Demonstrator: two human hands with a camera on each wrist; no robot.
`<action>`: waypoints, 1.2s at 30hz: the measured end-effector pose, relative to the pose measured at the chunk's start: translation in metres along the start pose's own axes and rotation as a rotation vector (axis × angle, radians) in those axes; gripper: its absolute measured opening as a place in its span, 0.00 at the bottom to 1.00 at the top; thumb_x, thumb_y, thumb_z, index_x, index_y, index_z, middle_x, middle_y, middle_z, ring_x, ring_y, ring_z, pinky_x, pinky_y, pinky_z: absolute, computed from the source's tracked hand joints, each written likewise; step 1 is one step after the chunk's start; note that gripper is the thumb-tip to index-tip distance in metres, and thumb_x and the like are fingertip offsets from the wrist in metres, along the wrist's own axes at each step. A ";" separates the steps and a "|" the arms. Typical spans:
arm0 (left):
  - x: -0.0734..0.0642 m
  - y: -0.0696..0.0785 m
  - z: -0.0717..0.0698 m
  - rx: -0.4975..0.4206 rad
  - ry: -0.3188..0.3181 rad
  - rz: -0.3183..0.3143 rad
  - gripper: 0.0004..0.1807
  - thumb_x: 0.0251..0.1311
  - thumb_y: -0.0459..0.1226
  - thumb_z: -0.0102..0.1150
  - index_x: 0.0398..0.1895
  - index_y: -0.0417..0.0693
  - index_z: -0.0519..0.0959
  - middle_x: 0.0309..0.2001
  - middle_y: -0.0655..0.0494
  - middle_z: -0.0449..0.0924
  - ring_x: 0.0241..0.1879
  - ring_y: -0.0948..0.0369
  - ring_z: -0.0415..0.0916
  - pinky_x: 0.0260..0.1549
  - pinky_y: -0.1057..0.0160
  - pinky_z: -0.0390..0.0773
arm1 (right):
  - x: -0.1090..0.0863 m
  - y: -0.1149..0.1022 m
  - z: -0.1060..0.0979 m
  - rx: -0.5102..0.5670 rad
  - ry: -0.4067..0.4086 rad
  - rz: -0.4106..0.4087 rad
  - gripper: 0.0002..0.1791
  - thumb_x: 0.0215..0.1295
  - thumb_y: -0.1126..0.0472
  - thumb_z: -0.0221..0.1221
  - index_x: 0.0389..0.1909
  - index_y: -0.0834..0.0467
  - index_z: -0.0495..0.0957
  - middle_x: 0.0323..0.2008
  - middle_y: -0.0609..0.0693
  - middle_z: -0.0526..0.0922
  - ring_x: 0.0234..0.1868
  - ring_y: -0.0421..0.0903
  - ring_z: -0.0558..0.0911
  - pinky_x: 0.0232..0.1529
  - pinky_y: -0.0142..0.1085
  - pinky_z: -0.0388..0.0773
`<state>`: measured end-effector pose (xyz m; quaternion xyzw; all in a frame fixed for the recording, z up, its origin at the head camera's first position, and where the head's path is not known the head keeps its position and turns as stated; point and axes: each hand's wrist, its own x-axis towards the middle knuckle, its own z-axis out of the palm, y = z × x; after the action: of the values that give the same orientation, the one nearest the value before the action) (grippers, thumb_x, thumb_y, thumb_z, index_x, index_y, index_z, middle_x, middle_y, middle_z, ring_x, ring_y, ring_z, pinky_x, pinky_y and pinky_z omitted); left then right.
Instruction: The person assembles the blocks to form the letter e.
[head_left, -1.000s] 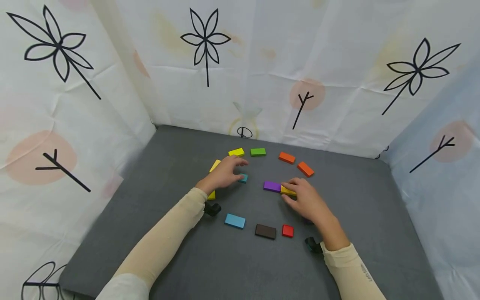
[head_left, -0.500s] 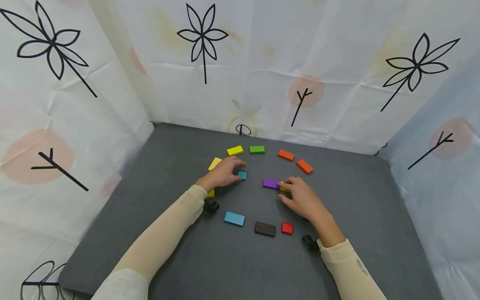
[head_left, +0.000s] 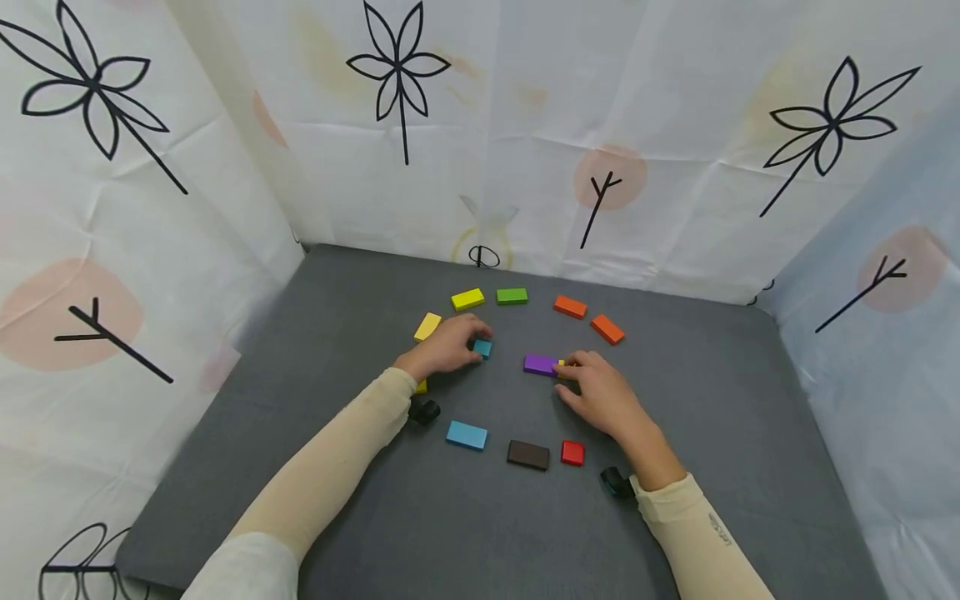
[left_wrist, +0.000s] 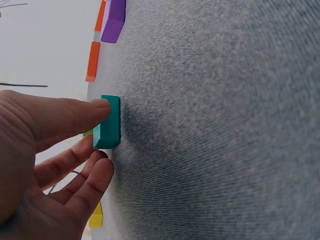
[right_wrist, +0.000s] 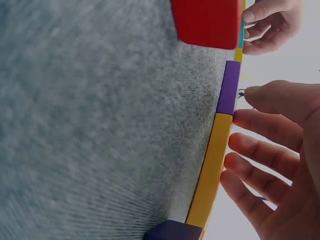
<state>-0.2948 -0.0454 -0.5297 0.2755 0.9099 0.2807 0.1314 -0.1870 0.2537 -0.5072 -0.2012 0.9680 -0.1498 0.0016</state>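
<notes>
In the head view my left hand (head_left: 448, 343) pinches a small teal block (head_left: 482, 348) left of the middle of the table. The left wrist view has the thumb (left_wrist: 101, 106) on the block's near side and the index finger reaching behind it. My right hand (head_left: 603, 398), fingers spread and loosely extended, is over an amber block (right_wrist: 212, 170) that it mostly covers in the head view. That block lies end to end with a purple block (head_left: 540, 364). The right fingertips (right_wrist: 234, 141) lie along the far side of the amber block.
A ring of blocks surrounds the hands on the grey table (head_left: 420, 533): yellow (head_left: 467, 299), green (head_left: 512, 296), two orange (head_left: 570, 307), red (head_left: 572, 452), dark brown (head_left: 528, 454) and light blue (head_left: 467, 435). A dark block (right_wrist: 172, 231) touches the amber one's near end. Printed cloth walls enclose the table.
The left fingers have drawn in closer around the teal block. My right hand has shifted slightly left, its index fingertip now at the purple block's end. The head view has tilted slightly.
</notes>
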 end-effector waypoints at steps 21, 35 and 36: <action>0.002 0.003 0.002 0.047 0.012 0.025 0.18 0.70 0.32 0.73 0.60 0.42 0.86 0.55 0.49 0.83 0.52 0.54 0.79 0.56 0.53 0.79 | -0.001 -0.004 -0.001 -0.004 0.009 0.013 0.21 0.73 0.59 0.72 0.63 0.60 0.88 0.58 0.55 0.83 0.54 0.54 0.79 0.52 0.53 0.82; 0.006 0.023 0.004 0.032 0.007 0.080 0.17 0.71 0.33 0.73 0.60 0.42 0.85 0.55 0.50 0.82 0.50 0.54 0.78 0.56 0.55 0.79 | -0.002 -0.007 0.002 0.016 0.030 0.034 0.20 0.73 0.58 0.71 0.62 0.60 0.88 0.57 0.55 0.83 0.54 0.54 0.80 0.52 0.53 0.81; 0.006 0.024 0.005 0.032 0.008 0.083 0.17 0.71 0.33 0.73 0.60 0.42 0.85 0.55 0.49 0.82 0.50 0.54 0.78 0.56 0.55 0.79 | -0.002 -0.007 0.002 0.016 0.029 0.037 0.19 0.73 0.58 0.71 0.62 0.60 0.88 0.58 0.55 0.83 0.54 0.54 0.80 0.52 0.53 0.81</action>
<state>-0.2880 -0.0235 -0.5203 0.3137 0.9027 0.2725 0.1115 -0.1824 0.2478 -0.5067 -0.1811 0.9702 -0.1606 -0.0078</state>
